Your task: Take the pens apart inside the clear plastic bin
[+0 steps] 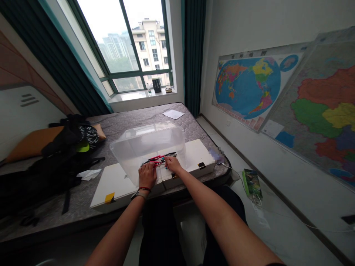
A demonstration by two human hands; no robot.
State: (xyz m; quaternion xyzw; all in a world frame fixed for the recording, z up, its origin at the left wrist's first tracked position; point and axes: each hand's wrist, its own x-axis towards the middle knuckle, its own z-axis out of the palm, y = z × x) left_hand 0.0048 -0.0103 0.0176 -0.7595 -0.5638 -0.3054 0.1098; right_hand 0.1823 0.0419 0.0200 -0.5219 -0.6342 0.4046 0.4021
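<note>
Several red and black pens point(157, 158) lie in a loose bunch at the mouth of a clear plastic bin point(144, 138), which rests tipped on its side over white boxes. My left hand point(147, 174), with a watch and a red band at the wrist, has its fingers curled around the near left end of the bunch. At the right end, my right hand point(172, 164) is closed in a pinch on pens there. My fingers hide part of the bunch, so single pens are hard to tell apart.
Under the white boxes point(111, 183) is a grey quilted mattress point(111, 120). Black bags and clothing point(66, 136) lie at left, beside a crumpled tissue point(88, 174). A white sheet point(173, 114) lies behind the bin. On the floor at right stands a green box point(252, 183) near a white cable.
</note>
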